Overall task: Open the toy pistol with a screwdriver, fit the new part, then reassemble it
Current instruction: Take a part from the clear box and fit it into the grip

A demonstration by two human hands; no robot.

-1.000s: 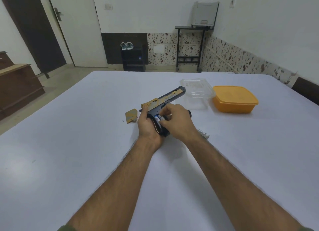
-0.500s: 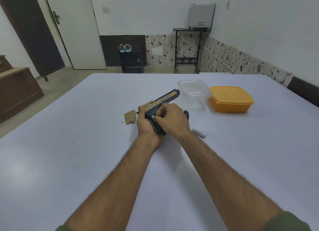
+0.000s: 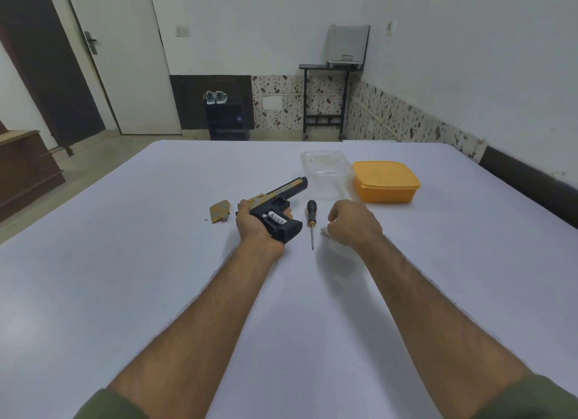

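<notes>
Fit-part step: your left hand (image 3: 255,228) grips toy pistol (image 3: 275,209), battery (image 3: 276,220) seated in open grip. Right hand (image 3: 353,224) fingers curl over small white piece (image 3: 324,231) — can't tell if gripped. Next: cover (image 3: 220,211), screwdriver (image 3: 311,220).

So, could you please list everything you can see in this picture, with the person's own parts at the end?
toy pistol: one, black and tan, on the table, grip compartment open with a white battery showing
cover piece: one, tan, left of the pistol
screwdriver: one, black handle, lying between the hands
small white piece: one, partly hidden by the right hand
clear box: one, behind the screwdriver
orange box: one, lidded, right of the clear box
table: one, white
shoes: one pair, on a dark stand by the far wall
left hand: grips the pistol
right hand: curled, over the white piece
</notes>
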